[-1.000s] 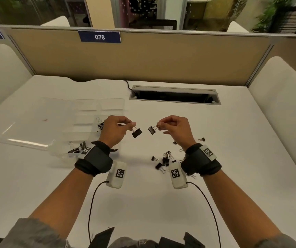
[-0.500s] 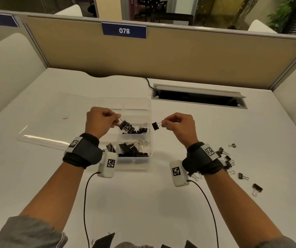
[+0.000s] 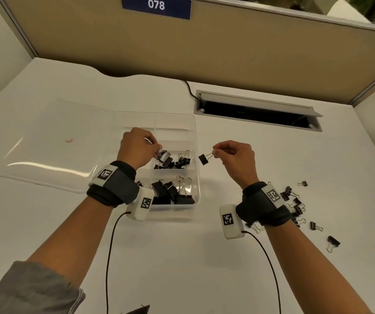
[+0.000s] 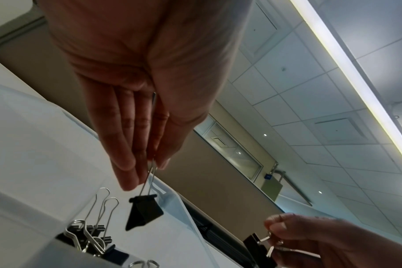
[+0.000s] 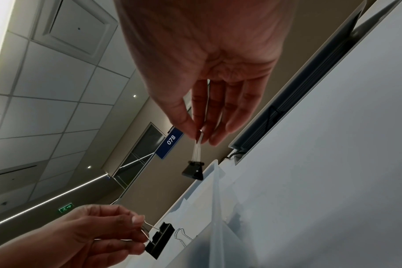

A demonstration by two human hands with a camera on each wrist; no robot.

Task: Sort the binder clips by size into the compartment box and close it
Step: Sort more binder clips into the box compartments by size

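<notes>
Left hand pinched medium binder clip by wire handles over compartment box middle-right cell. Right hand pinched smaller clip just outside box's right wall. Best: lower each, release over size-matched cell; avoid mixing sizes.

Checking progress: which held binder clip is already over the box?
The clip in the left hand, clip, over a compartment; the right hand's clip hangs outside the box wall.

Open-plan office, white desk, tan cubicle partition, numbered sign 078, tiled ceiling
</notes>
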